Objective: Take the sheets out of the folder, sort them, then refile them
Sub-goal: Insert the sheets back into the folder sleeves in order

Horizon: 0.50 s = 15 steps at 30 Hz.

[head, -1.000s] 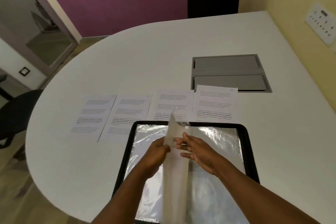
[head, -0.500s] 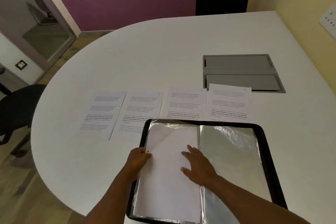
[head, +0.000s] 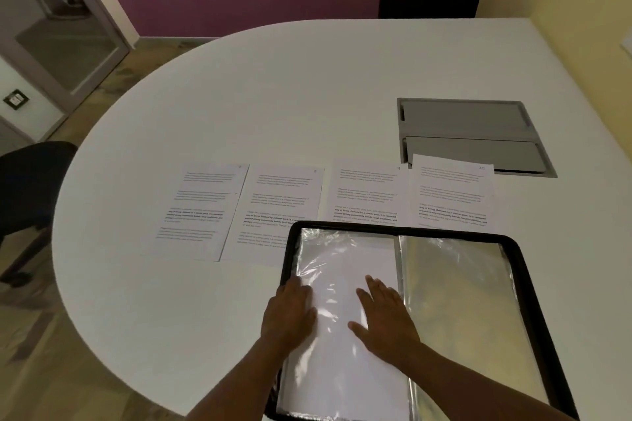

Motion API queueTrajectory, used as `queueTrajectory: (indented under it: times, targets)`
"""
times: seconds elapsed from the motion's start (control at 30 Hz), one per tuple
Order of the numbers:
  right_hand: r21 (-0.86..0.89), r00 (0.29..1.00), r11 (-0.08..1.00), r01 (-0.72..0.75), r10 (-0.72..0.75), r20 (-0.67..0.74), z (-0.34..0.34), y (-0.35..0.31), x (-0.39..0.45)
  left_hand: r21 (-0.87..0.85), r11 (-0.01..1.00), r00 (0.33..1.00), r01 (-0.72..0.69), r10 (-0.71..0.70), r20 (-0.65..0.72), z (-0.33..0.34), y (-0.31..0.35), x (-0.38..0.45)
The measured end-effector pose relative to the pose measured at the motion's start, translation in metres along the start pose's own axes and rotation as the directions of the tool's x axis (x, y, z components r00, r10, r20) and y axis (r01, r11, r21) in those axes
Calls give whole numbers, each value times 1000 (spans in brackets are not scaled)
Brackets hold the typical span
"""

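Both my hands lie flat and open on the folder's (head: 533, 287) left sleeve (head: 338, 270): left hand (head: 289, 313) at its outer edge, right hand (head: 384, 316) nearer the spine. Sorted sheets (head: 284, 205) lie beyond.

— Where is the folder (head: 526, 287) lying?
— It is lying open, black-edged, its clear sleeves facing up.
— And the sheets (head: 328, 202)?
— Four printed sheets are lying side by side just beyond the folder, two tucking under its far edge.
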State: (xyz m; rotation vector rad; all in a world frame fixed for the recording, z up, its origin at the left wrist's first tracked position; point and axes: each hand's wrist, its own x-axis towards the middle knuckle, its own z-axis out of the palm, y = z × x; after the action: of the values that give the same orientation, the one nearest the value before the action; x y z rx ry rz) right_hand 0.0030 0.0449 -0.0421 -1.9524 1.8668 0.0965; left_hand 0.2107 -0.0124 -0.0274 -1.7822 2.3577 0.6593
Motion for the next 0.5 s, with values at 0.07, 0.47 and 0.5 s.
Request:
queueTrajectory:
  times: [0.07,0.47,0.5]
  targets:
    - [71,999,997,6,-2,-54,-6,-13,13,-105,994,997,3,-11,-75,-7,-11,6]
    - [748,997,660,68,-70,-29,-41,-164,141,-564,753,811,337,-537,-232,-92,-179,58]
    - [760,995,644,87,-98,-31,-41,-175,152,-566,741,799,360,-559,-223,-98,-194,62]
